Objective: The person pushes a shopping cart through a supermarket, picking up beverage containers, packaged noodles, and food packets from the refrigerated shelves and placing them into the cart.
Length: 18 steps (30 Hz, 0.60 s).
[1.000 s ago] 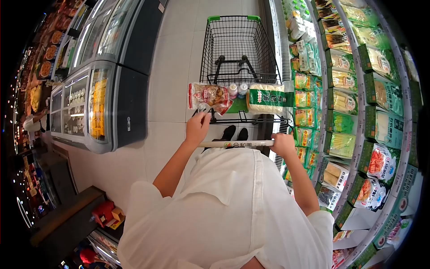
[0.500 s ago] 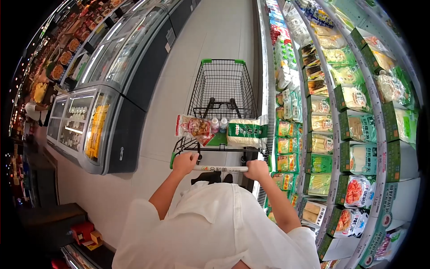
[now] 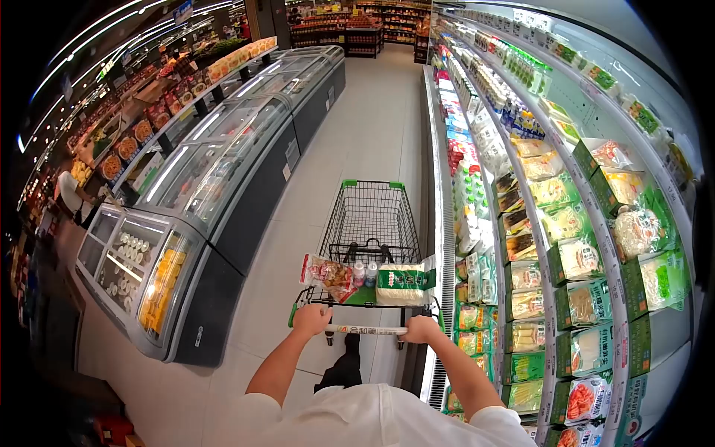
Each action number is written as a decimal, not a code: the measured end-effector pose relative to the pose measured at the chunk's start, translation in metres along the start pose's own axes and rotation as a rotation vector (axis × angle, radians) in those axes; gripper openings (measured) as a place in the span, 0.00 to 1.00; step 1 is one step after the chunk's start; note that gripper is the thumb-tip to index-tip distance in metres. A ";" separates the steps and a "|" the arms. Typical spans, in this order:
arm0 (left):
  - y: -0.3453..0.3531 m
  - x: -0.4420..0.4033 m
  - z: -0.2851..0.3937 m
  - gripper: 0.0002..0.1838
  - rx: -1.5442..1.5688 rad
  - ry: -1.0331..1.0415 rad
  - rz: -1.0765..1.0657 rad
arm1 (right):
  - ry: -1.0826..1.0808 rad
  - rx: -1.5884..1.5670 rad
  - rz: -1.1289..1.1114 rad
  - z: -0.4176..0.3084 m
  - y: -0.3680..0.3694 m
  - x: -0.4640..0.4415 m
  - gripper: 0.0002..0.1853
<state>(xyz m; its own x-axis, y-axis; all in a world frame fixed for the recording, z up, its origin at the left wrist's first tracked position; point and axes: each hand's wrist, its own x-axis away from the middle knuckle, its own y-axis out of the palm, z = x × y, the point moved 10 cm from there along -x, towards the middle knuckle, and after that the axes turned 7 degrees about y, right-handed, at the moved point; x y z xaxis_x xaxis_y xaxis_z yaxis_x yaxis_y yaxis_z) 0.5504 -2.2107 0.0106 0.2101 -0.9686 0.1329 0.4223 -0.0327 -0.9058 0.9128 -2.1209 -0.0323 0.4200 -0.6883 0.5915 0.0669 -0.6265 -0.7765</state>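
Observation:
My left hand (image 3: 313, 319) is wrapped round the left end of the shopping cart's handle (image 3: 366, 329), and my right hand (image 3: 423, 329) grips its right end. The black wire shopping cart (image 3: 370, 216) with green corners stands in front of me. In its near seat part lie a red and clear food bag (image 3: 328, 276), two small bottles (image 3: 365, 273) side by side, and a green and white package (image 3: 402, 284) with pale contents. The cart's deep main basket shows bare wire mesh.
Along the right runs a lit refrigerated shelf (image 3: 547, 298) with packed foods, close to the cart. Glass-topped freezers (image 3: 257, 134) line the left. The tiled aisle (image 3: 372, 97) leads to stocked shelves at the back. Another person (image 3: 72, 192) stands far left.
My view has tilted up, so the aisle's far end now shows and the cart sits lower in the picture. My leg shows below the handle. Both hands keep their grip.

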 end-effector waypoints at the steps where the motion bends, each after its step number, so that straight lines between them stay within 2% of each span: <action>1: -0.001 -0.018 -0.003 0.29 -0.021 -0.003 -0.009 | 0.001 -0.003 -0.003 -0.001 -0.010 -0.012 0.33; 3: -0.006 -0.057 -0.008 0.29 -0.038 0.013 -0.001 | 0.023 0.024 -0.037 -0.002 -0.033 -0.038 0.30; 7: -0.021 -0.134 -0.013 0.30 -0.024 0.045 -0.026 | 0.027 0.028 -0.034 0.000 -0.073 -0.100 0.36; 10: -0.029 -0.189 -0.015 0.32 -0.047 0.003 -0.180 | 0.046 -0.004 -0.096 0.003 -0.103 -0.143 0.41; 14: -0.031 -0.269 -0.024 0.33 -0.068 0.048 -0.164 | 0.062 -0.007 -0.109 0.011 -0.138 -0.208 0.47; 18: -0.042 -0.336 -0.024 0.33 -0.071 0.017 -0.250 | 0.102 -0.017 -0.082 0.018 -0.181 -0.254 0.47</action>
<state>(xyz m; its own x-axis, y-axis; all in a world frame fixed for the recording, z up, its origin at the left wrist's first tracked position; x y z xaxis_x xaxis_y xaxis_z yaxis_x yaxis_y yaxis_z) 0.4406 -1.8899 -0.0062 0.0919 -0.9323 0.3498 0.3962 -0.2881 -0.8718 0.8100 -1.8260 -0.0459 0.3192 -0.6674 0.6729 0.0817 -0.6880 -0.7211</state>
